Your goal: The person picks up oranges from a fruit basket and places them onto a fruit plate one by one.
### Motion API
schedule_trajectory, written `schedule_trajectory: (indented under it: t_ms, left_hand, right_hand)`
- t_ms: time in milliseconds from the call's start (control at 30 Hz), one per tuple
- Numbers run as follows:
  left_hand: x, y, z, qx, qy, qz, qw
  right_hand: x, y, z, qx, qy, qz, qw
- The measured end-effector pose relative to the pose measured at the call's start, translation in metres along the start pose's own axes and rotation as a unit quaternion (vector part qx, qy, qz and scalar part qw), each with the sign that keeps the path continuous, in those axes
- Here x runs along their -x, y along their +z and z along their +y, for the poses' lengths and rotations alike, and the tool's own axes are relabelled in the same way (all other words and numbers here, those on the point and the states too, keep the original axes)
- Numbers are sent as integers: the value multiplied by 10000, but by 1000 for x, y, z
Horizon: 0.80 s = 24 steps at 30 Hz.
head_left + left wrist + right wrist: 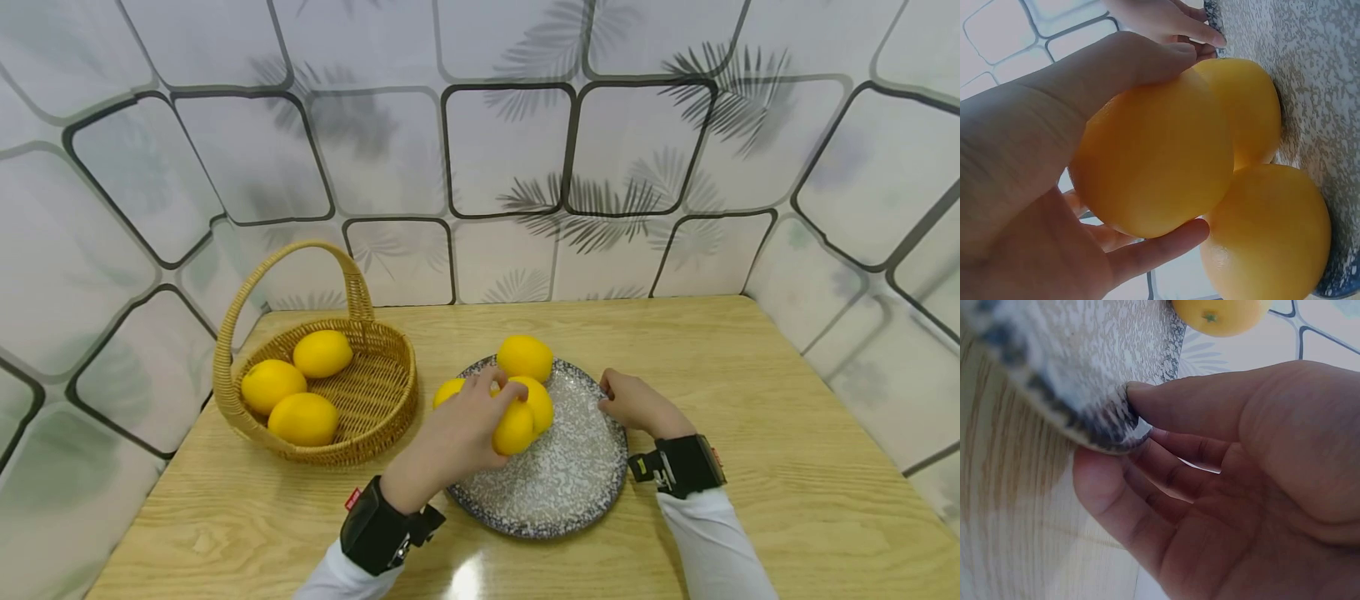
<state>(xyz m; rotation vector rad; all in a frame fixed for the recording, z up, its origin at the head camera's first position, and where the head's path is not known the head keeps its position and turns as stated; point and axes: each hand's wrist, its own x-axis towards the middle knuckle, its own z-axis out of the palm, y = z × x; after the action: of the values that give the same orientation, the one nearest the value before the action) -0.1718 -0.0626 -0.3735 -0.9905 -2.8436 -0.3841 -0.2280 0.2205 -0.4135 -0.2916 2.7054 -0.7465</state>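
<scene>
A yellow lemon (513,430) is held between the thumb and fingers of my left hand (471,423), over the left part of a speckled grey plate (570,475). Close against it in the left wrist view are two more lemons, one above (1250,112) and one below (1266,231). On the far side of the plate lies a lemon (525,358), and another (448,390) is partly hidden behind my left hand. My right hand (639,405) pinches the plate's right rim, thumb (1179,403) on top and fingers underneath.
A wicker basket (408,392) with a tall arched handle stands to the left of the plate, holding three lemons (303,419). Both stand on a light wooden table (787,467). A patterned wall covering (510,150) rises behind the table and along both sides.
</scene>
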Motion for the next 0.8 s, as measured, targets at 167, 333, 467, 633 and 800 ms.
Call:
schedule_trajectory:
  t_ms: [167,333,467,633,800]
  left_hand:
    - [0,1,-1,-87,73,-78,9999]
    - [0,2,-1,-117,126,-253,9995]
    - [0,5,0,-149,161,-566,9982]
    - [0,8,3,-273,237,-727,9967]
    - [0,12,4,-411,266,-841,9953]
  right_hand:
    - [0,0,-1,-6,31,-33,10000]
    - [1,-1,-3,21,48,-28,10000]
    - [1,0,-2,48,31,29,10000]
    - [0,0,-1,66,19,48,10000]
    - [0,1,-1,38,18,52,10000]
